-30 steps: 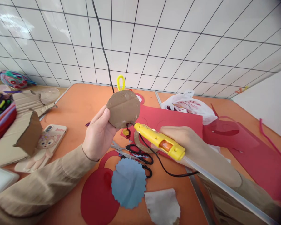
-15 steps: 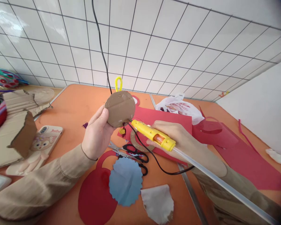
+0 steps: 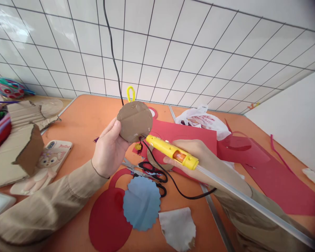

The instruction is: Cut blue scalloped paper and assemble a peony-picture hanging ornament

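Note:
Raised over the table, a round cardboard disc (image 3: 135,120) is pinched along its left edge by my left hand (image 3: 108,148). A yellow loop (image 3: 131,93) sticks up from the disc's top, and a dark tassel with a yellow bead (image 3: 138,147) hangs at its bottom. My right hand (image 3: 194,150) is wrapped round a yellow glue gun (image 3: 170,150), with a long clear glue stick (image 3: 246,201) coming out of its back end. The gun's nozzle is at the disc's lower right edge; whether it touches, I cannot tell.
Below lie scissors (image 3: 147,173), a blue scalloped circle (image 3: 141,203), a red circle (image 3: 109,220) and a pale scrap (image 3: 177,225). Red sheets (image 3: 196,134) and a plastic bag (image 3: 207,120) are behind and right. Torn cardboard (image 3: 13,154) and a phone (image 3: 54,157) sit left. A black cord (image 3: 112,52) runs down the wall.
The view has shifted slightly. Both hands hold nearly the same position, with the glue gun's nozzle still by the disc's lower right edge.

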`<state>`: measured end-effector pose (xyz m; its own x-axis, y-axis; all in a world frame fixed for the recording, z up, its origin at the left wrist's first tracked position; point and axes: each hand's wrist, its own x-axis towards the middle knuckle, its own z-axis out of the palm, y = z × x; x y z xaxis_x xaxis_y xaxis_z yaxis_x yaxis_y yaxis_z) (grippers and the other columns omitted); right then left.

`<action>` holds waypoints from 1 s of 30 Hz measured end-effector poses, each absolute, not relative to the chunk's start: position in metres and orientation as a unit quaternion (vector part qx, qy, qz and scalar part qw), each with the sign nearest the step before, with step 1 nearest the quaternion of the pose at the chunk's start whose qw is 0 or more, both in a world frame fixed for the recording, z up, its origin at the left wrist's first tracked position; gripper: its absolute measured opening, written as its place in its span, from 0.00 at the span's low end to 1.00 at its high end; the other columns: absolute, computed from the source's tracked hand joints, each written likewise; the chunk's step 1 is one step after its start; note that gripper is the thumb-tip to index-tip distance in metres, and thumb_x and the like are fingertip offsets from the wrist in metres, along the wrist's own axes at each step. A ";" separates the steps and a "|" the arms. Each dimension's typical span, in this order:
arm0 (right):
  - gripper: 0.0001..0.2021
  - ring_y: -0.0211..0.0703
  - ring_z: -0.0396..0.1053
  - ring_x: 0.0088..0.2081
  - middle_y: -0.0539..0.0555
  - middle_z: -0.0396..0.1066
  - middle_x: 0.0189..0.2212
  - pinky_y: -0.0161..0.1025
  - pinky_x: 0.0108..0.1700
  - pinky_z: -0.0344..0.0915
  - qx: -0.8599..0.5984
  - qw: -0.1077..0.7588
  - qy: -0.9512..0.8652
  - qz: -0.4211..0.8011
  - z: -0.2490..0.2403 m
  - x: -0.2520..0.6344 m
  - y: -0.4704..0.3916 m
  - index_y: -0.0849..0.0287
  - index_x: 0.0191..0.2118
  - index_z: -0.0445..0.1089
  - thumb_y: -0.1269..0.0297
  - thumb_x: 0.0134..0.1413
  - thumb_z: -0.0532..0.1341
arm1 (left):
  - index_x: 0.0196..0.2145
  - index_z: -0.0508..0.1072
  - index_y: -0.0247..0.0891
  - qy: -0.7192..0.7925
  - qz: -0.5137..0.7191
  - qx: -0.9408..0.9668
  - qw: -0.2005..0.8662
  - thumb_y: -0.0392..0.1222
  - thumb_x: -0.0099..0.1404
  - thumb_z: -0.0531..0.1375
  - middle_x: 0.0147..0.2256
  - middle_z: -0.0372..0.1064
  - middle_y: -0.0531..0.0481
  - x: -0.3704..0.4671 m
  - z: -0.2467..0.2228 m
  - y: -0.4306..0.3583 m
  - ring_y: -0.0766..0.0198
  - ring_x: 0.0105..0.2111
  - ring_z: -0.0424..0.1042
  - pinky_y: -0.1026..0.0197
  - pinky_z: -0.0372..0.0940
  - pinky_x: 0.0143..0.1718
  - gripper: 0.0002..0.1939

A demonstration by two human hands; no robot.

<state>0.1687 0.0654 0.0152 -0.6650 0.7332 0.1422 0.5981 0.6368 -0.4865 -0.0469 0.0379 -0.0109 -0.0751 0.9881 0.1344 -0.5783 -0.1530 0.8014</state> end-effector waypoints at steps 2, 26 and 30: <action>0.21 0.35 0.51 0.21 0.45 0.54 0.18 0.35 0.24 0.47 -0.378 0.159 -0.890 0.199 0.012 0.170 0.067 0.56 0.22 0.51 0.55 0.58 0.60 | 0.60 0.68 0.40 0.293 0.672 0.354 0.581 0.45 0.73 0.49 0.57 0.69 0.39 -0.047 -0.011 0.039 0.45 0.55 0.69 0.46 0.70 0.48 0.22; 0.20 0.34 0.55 0.22 0.46 0.58 0.20 0.35 0.24 0.50 -0.396 0.145 -0.876 0.233 0.013 0.169 0.066 0.58 0.21 0.58 0.55 0.57 0.63 | 0.57 0.71 0.39 0.299 0.686 0.341 0.569 0.42 0.72 0.50 0.58 0.68 0.40 -0.044 -0.008 0.037 0.45 0.59 0.65 0.43 0.67 0.55 0.20; 0.21 0.33 0.55 0.21 0.46 0.57 0.20 0.34 0.24 0.50 -0.392 0.152 -0.878 0.228 0.008 0.171 0.067 0.58 0.22 0.58 0.52 0.58 0.62 | 0.57 0.70 0.38 0.301 0.685 0.344 0.567 0.42 0.73 0.49 0.58 0.68 0.39 -0.044 -0.008 0.037 0.45 0.59 0.66 0.43 0.68 0.53 0.20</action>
<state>0.1709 0.0672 0.0079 -0.6469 0.7575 0.0880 0.6189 0.5889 -0.5197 -0.0439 0.0367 -0.0077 -0.1202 0.9842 0.1302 -0.5706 -0.1758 0.8022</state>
